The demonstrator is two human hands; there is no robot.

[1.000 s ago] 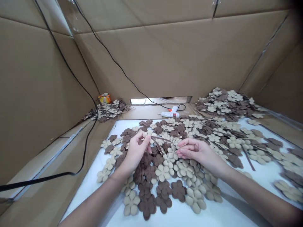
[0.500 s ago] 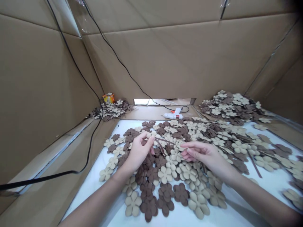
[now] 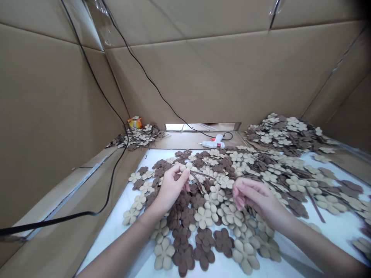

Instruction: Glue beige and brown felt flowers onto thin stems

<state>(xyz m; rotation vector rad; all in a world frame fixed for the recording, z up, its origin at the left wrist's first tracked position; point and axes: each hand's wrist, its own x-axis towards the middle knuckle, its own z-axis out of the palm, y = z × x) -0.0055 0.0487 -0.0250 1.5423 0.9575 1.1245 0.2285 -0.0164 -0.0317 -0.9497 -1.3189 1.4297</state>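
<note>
Between the thumb and fingers of my left hand (image 3: 173, 186) is a beige flower cutout (image 3: 186, 166), pinched near its edge. Two thin brown strips with light stitching (image 3: 199, 180) trail from that grip toward the right. My right hand (image 3: 251, 194) hovers over the flowers to the right, apart from the strips, its fingers curled in; whether anything small sits in them is hidden. Beneath both hands, beige and brown five-petal flower cutouts (image 3: 204, 217) lie spread and overlapping on a white board (image 3: 116, 239).
A white glue gun (image 3: 213, 143) lies behind the board, on a black cable (image 3: 150, 82) that runs up the cardboard wall (image 3: 188, 81). Flower heaps stand at back right (image 3: 285, 133) and back left (image 3: 142, 136), with an orange packet (image 3: 135, 122) by the left one. Another cable (image 3: 111, 185) hangs at left.
My right hand has drawn back to the right, away from the strips, and its fingers have curled in. My left hand keeps its pinch. The view has shifted slightly.
</note>
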